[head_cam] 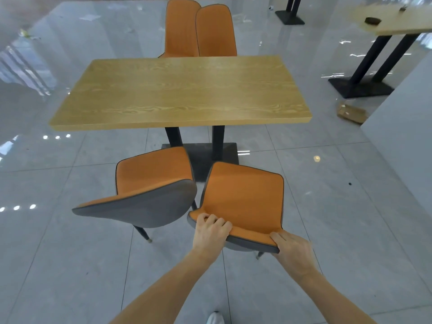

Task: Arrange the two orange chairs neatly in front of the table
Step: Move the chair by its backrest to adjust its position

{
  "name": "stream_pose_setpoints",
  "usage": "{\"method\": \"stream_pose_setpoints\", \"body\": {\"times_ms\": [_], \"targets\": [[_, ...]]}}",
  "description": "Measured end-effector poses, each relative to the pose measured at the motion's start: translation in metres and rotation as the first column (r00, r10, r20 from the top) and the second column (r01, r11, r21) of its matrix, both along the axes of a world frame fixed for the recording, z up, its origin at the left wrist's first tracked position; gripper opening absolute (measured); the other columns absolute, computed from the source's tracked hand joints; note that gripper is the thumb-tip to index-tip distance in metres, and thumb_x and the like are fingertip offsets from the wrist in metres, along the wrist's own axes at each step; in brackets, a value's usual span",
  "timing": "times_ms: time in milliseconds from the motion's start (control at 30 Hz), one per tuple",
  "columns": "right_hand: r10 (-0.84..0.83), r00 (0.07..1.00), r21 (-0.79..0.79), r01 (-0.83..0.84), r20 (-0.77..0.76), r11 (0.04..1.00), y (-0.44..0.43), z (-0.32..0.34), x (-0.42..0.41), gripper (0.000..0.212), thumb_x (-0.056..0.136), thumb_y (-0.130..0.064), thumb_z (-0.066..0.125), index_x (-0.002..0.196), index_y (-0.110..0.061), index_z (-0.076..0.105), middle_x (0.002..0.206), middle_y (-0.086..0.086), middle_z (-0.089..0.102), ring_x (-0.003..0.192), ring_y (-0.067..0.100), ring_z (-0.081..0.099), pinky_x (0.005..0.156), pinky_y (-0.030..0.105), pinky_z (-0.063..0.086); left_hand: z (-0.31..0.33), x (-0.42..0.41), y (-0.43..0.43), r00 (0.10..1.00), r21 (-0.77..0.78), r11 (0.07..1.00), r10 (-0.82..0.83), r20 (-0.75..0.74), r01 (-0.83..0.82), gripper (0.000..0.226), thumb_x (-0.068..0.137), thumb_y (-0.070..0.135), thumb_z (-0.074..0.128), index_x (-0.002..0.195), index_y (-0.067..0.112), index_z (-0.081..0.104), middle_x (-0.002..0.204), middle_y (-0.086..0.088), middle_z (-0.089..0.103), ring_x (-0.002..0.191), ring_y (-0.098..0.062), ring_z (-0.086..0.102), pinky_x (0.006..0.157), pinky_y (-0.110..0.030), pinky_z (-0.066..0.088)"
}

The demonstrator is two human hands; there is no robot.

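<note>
Two orange chairs with grey backs stand on the near side of the wooden table (pixel 180 94). The right chair (pixel 245 197) faces the table; my left hand (pixel 211 232) grips the left part of its backrest top and my right hand (pixel 293 252) grips the right corner. The left chair (pixel 149 181) stands beside it, turned at an angle, its grey back swung toward me and to the left. The two chairs nearly touch. Neither seat reaches under the tabletop.
Two more orange chairs (pixel 201 31) stand close together at the table's far side. The table's black base plate (pixel 201 157) lies just ahead of the near chairs. Another table (pixel 395 22) with black legs is at the right, a flat cardboard piece (pixel 350 112) on the floor, and a pale wall (pixel 406 118) beside it.
</note>
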State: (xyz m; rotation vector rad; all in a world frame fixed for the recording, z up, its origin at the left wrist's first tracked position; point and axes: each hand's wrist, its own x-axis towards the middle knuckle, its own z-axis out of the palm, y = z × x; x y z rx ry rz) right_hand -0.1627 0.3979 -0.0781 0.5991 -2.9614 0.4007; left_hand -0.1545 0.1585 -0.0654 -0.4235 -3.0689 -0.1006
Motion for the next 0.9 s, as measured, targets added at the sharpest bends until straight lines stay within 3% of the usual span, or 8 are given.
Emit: {"method": "stream_pose_setpoints", "body": {"times_ms": [133, 267, 533, 733, 900], "targets": [[0.027, 0.998, -0.038, -0.029, -0.053, 0.999, -0.005, -0.010, -0.011, 0.031, 0.044, -0.008, 0.083, 0.063, -0.021, 0.063, 0.052, -0.005, 0.058, 0.045, 0.018, 0.053, 0.037, 0.024, 0.038, -0.008, -0.009, -0.005, 1.000, 0.013, 1.000, 0.015, -0.002, -0.015, 0.030, 0.048, 0.000, 0.074, 0.059, 0.023, 0.058, 0.054, 0.006, 0.059, 0.058, -0.018, 0.057, 0.072, -0.033, 0.041], [0.022, 0.998, -0.018, -0.023, -0.055, 1.000, -0.011, -0.009, -0.029, 0.033, 0.042, -0.010, 0.086, 0.063, -0.020, 0.063, 0.051, -0.004, 0.058, 0.043, 0.018, 0.051, 0.035, 0.025, 0.038, -0.008, -0.028, -0.010, 0.999, 0.020, 0.999, 0.046, -0.028, -0.046, 0.031, 0.048, -0.002, 0.072, 0.062, 0.022, 0.060, 0.056, 0.005, 0.060, 0.061, -0.019, 0.058, 0.075, -0.034, 0.035], [0.041, 0.999, 0.026, -0.041, -0.028, 0.999, -0.023, -0.004, -0.072, 0.034, 0.038, -0.008, 0.085, 0.063, -0.017, 0.064, 0.050, -0.002, 0.058, 0.041, 0.021, 0.053, 0.033, 0.025, 0.039, -0.005, -0.069, -0.019, 0.993, -0.045, 0.996, 0.083, 0.082, -0.080, 0.042, 0.032, 0.004, 0.081, 0.065, 0.022, 0.062, 0.058, 0.006, 0.061, 0.064, -0.020, 0.059, 0.076, -0.035, 0.036], [0.044, 0.999, 0.038, -0.044, -0.011, 0.998, -0.025, 0.001, -0.078, 0.032, 0.038, -0.006, 0.082, 0.061, -0.017, 0.063, 0.048, -0.002, 0.058, 0.040, 0.019, 0.052, 0.033, 0.023, 0.040, -0.006, -0.078, -0.020, 0.998, -0.066, 0.997, 0.048, -0.033, -0.050, 0.033, 0.046, -0.007, 0.068, 0.062, 0.021, 0.060, 0.056, 0.006, 0.059, 0.062, -0.021, 0.058, 0.071, -0.036, 0.041], [0.019, 0.997, 0.080, -0.025, 0.070, 0.996, -0.028, 0.004, -0.076, 0.041, 0.028, -0.004, 0.082, 0.061, -0.018, 0.061, 0.045, -0.003, 0.054, 0.037, 0.019, 0.048, 0.033, 0.022, 0.035, -0.001, -0.077, -0.021, 0.998, -0.098, 0.994, 0.047, -0.045, -0.051, 0.032, 0.050, -0.004, 0.072, 0.065, 0.022, 0.062, 0.060, 0.006, 0.062, 0.067, -0.022, 0.060, 0.072, -0.040, 0.047]]}}
